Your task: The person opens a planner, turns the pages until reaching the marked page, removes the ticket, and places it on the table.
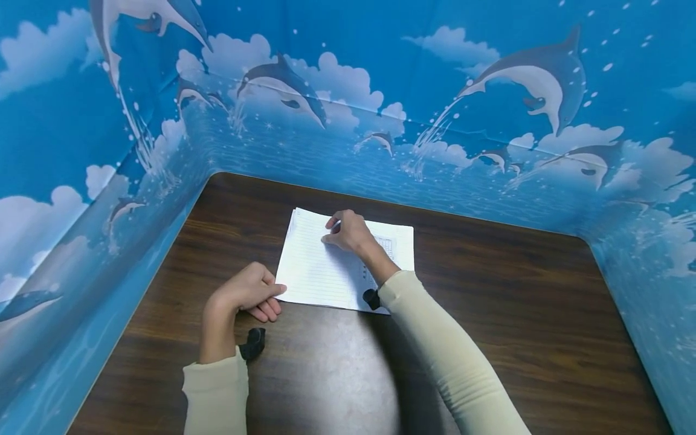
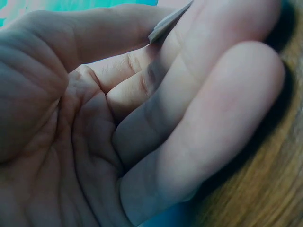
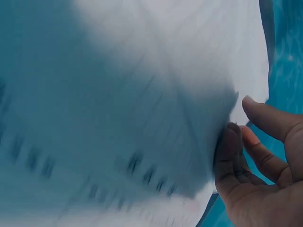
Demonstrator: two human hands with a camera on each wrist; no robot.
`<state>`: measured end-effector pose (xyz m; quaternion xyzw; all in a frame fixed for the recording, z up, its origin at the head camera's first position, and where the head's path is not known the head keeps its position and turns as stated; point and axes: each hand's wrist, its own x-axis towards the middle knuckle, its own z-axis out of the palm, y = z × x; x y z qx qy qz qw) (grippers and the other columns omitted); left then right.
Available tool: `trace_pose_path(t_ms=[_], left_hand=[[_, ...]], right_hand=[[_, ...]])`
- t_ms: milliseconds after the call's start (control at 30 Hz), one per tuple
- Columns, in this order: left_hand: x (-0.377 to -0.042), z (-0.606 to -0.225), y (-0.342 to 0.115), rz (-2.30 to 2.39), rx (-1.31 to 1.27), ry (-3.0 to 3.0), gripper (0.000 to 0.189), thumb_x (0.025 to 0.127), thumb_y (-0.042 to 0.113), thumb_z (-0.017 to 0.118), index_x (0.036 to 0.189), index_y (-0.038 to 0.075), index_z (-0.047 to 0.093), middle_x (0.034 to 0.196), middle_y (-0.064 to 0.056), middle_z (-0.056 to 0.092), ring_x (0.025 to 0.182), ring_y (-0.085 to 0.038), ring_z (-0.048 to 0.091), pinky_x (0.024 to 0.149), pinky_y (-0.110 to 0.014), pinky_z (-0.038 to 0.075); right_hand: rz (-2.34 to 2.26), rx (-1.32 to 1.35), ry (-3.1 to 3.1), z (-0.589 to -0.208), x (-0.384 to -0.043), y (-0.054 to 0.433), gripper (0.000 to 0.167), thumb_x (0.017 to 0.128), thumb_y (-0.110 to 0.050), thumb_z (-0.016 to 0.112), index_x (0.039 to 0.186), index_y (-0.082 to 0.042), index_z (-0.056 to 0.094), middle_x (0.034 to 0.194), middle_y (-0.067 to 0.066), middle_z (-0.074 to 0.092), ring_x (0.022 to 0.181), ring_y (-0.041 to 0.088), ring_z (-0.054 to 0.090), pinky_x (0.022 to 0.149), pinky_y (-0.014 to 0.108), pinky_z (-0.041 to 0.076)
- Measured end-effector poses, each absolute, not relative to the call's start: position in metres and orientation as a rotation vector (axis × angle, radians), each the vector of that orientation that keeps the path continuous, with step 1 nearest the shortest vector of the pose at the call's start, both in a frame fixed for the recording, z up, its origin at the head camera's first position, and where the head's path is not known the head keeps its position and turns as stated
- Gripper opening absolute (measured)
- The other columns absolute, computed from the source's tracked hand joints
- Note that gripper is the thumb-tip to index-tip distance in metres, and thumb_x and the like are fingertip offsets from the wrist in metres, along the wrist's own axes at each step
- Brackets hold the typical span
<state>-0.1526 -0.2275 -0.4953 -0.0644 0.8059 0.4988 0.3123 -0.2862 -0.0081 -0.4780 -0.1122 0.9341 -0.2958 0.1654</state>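
Note:
A lined white notebook (image 1: 312,266) lies on the brown table, with a printed grid and text toward its right side. My left hand (image 1: 252,290) pinches its near left corner between thumb and fingers. In the left wrist view, the thin layered paper edge (image 2: 165,26) sits between the thumb and the fingers (image 2: 222,109). My right hand (image 1: 350,232) is over the upper middle of the notebook, fingers loosely bent. In the right wrist view, the thumb (image 3: 272,118) stands apart from the other fingers, which are close against the shadowed page (image 3: 156,118).
The wood-grain table (image 1: 516,314) extends around the notebook. A blue dolphin-printed cloth (image 1: 348,109) rises along the table's back and sides. A black wrist camera (image 1: 252,344) is at the left cuff and another black camera (image 1: 372,298) at the right cuff.

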Motion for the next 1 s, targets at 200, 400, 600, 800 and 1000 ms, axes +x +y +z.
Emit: trace_pose_path(t_ms=[200,400,600,800,1000], left_hand=[[-0.153,-0.496,-0.229,1.295,-0.179,2.140,0.022,0.107,0.015,0.066,0.104,-0.007,0.068,0.078,-0.012,0.078,0.063,-0.018,0.076,0.059,-0.032,0.066],[-0.153,-0.496,-0.228,1.291,-0.181,2.146,0.022,0.108,0.015,0.065,0.106,-0.007,0.068,0.080,-0.012,0.078,0.064,-0.018,0.076,0.059,-0.031,0.066],[-0.153,-0.495,-0.228,1.295,-0.187,2.142,0.021,0.107,0.014,0.065,0.106,-0.007,0.068,0.079,-0.013,0.078,0.063,-0.017,0.076,0.059,-0.031,0.066],[-0.153,-0.496,-0.228,1.312,-0.180,2.140,0.022,0.108,0.014,0.065,0.105,-0.007,0.068,0.078,-0.012,0.078,0.062,-0.017,0.076,0.058,-0.031,0.066],[-0.151,-0.498,-0.229,1.322,-0.180,2.130,0.022,0.108,0.015,0.064,0.104,-0.006,0.067,0.078,-0.011,0.078,0.062,-0.016,0.076,0.058,-0.031,0.065]], right_hand=[[-0.872,-0.337,2.657,-0.476,-0.295,0.016,0.023,0.096,-0.019,0.083,0.115,-0.008,0.076,0.111,0.010,0.074,0.098,0.023,0.068,0.089,0.037,0.058],[-0.872,-0.334,2.679,-0.469,-0.303,0.043,0.024,0.097,-0.020,0.082,0.116,-0.007,0.077,0.113,0.010,0.073,0.097,0.023,0.064,0.084,0.036,0.056],[-0.763,-0.340,2.693,-0.465,-0.309,0.073,0.029,0.098,-0.020,0.081,0.122,-0.006,0.074,0.121,0.013,0.072,0.106,0.027,0.064,0.097,0.044,0.055],[-0.716,-0.324,2.645,-0.470,-0.310,0.088,0.032,0.096,-0.020,0.083,0.123,-0.006,0.072,0.124,0.014,0.067,0.108,0.027,0.060,0.100,0.043,0.052],[-0.725,-0.322,2.633,-0.475,-0.310,0.091,0.023,0.094,-0.018,0.085,0.110,-0.007,0.073,0.114,0.012,0.067,0.100,0.026,0.057,0.090,0.037,0.049]])
